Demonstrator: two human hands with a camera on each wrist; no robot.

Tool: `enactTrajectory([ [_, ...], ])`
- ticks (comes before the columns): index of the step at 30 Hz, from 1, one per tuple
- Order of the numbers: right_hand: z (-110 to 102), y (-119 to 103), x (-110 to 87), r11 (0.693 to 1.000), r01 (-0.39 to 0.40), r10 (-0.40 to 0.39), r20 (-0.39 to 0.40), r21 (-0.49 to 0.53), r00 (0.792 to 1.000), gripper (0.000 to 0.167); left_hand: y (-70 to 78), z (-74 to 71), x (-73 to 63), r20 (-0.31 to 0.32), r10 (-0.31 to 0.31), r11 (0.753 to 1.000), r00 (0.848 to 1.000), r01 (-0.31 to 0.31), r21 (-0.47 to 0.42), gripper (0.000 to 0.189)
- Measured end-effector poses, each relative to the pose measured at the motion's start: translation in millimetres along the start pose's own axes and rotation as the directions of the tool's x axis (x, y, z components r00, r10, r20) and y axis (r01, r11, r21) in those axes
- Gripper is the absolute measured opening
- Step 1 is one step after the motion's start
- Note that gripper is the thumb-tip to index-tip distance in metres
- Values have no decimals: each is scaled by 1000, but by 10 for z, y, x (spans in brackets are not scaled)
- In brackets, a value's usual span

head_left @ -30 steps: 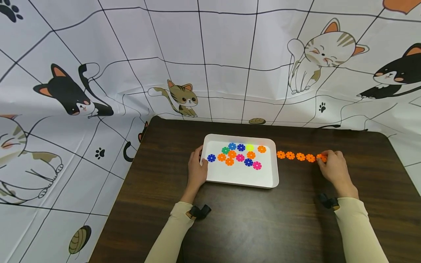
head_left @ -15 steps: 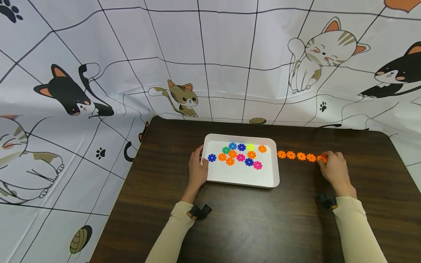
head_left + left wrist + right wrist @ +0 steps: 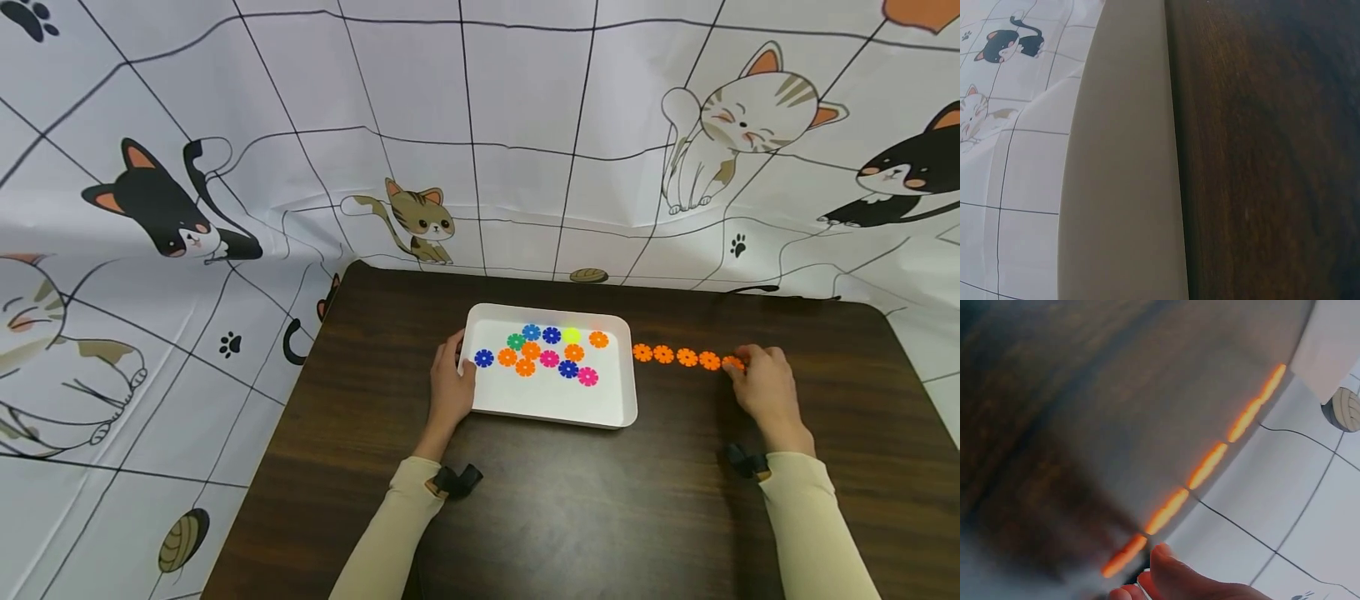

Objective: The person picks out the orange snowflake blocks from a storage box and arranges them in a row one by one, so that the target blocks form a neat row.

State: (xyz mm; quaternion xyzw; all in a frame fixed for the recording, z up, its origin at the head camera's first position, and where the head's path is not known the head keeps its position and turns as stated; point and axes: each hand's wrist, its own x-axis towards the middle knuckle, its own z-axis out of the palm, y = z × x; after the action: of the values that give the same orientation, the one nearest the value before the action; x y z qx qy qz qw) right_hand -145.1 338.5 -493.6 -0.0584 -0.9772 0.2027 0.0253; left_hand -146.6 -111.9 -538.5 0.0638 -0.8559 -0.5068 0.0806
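At its left edge, a white rectangular tray (image 3: pixel 517 400) is gripped by my left hand (image 3: pixel 450 383), the thumb over the rim. The left wrist view shows only the tray's side wall (image 3: pixel 1122 162) close up, without the hand. Inside lie notched flower-shaped plastic discs: orange (image 3: pixel 525 367), blue (image 3: pixel 483 358), pink (image 3: pixel 588 377), green (image 3: pixel 515 342) and yellow (image 3: pixel 572 335). Several orange discs (image 3: pixel 686 357) form a row on the table, right of the tray. My right hand (image 3: pixel 767 385) pinches the row's rightmost orange disc (image 3: pixel 1124 556), which its fingers partly cover in the head view.
The dark wooden table (image 3: pixel 562 508) has its back edge against a white curtain (image 3: pixel 517 100) printed with cats and grid lines. More curtain hangs along the left side. Black camera straps (image 3: pixel 456 482) sit on both wrists.
Both hands, the tray and the row of discs stay where they were. Only the head view shifts very slightly.
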Motion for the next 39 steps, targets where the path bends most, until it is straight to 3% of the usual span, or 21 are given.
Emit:
enactTrajectory([
  [5,-49,-100,-21,1000,18,-18,-19,-8,1000,40,3,1,13,7,-1,1000,1000,1,1,52],
  [17,-93,-504,-26,997,72,-72,17,31,997,39,3,3,7,8,-2,1000,1000,2,2,52],
  [29,35,-1001,-68,978,195,-195,-8,79,981,35,-6,0,5,5,-6,1000,1000,6,-7,52],
  [39,172,-1417,-70,973,215,-218,31,88,975,35,-6,4,3,16,-15,1000,1000,16,-13,52],
])
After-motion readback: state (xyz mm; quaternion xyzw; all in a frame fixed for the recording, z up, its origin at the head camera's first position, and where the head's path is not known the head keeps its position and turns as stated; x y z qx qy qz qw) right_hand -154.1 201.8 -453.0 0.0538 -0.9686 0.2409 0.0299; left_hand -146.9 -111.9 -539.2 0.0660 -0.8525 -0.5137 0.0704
